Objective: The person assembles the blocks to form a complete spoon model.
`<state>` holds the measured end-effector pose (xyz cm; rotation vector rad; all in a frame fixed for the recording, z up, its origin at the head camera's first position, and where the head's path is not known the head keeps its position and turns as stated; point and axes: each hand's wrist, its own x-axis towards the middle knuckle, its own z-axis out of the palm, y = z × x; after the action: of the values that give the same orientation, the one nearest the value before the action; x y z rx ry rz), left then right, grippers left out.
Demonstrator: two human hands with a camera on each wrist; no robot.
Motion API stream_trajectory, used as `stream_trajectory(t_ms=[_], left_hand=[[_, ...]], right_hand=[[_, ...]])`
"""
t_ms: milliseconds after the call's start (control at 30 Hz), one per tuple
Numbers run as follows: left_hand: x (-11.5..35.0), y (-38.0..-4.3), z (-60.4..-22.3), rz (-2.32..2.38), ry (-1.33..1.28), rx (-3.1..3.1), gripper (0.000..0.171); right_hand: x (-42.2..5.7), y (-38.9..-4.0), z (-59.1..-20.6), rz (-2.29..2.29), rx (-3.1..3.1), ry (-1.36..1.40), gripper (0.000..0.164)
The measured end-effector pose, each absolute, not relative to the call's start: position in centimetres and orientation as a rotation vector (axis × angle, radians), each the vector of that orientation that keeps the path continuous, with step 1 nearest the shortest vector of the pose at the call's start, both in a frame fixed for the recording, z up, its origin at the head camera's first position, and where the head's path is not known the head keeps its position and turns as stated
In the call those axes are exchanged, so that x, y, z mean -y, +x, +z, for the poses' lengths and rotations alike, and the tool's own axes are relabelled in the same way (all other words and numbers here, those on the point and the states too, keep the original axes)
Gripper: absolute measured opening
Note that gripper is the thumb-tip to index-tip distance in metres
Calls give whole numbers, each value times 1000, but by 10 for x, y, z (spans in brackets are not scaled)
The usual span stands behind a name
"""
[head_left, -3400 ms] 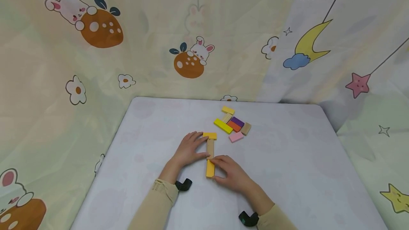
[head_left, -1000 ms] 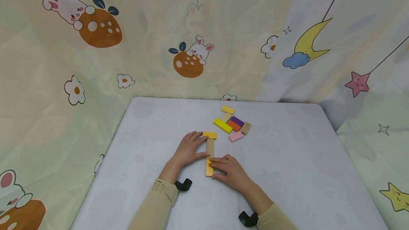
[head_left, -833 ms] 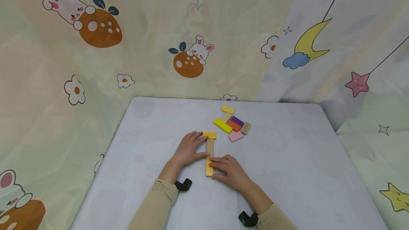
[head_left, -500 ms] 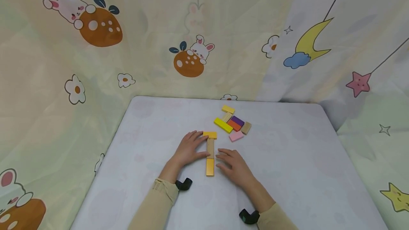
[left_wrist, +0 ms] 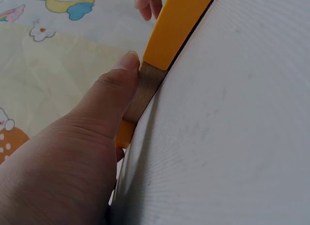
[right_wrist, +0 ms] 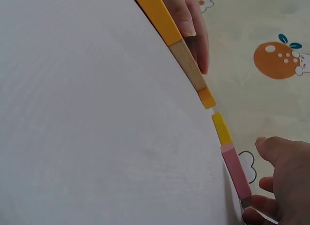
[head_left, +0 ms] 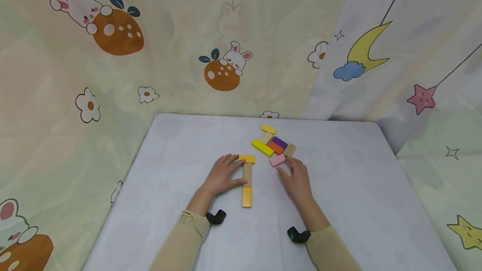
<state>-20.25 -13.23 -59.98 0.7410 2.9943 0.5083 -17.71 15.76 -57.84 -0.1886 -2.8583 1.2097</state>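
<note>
The left hand (head_left: pixel 224 175) rests with loosely spread fingers, thumb against the left side of a plain wooden rectangular block (head_left: pixel 247 173) and a fingertip on the golden-yellow wooden block (head_left: pixel 249 159) lying crosswise at its far end; a golden-yellow oblong wooden block (head_left: pixel 246 198) meets its near end in line, all three flat on the white table (head_left: pixel 180 149). The right hand (head_left: pixel 298 181) reaches to a pink wooden block (head_left: pixel 277 161), fingers at its right end, thumb standing wide of it; whether they touch it I cannot tell; just beyond lie a bright yellow block (head_left: pixel 262 148), an orange-red block (head_left: pixel 275 148), a purple block (head_left: pixel 280 142) and a tan block (head_left: pixel 289 150).
</note>
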Motion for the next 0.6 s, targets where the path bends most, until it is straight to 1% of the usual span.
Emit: stream_trajectory(t_ms=[233,400,600], left_hand=[[132,-202,-599,504,746,-2990,79],[132,-202,-600,510,743,-2990,79],[132,-202,-600,507,742,-2995,79]], right_hand=[[-156,-184,-584,1134,2845,-188,60],[-154,-189,-585,1041,2859,-164,66],[-148,-196,-589,921,2913,-212,72]])
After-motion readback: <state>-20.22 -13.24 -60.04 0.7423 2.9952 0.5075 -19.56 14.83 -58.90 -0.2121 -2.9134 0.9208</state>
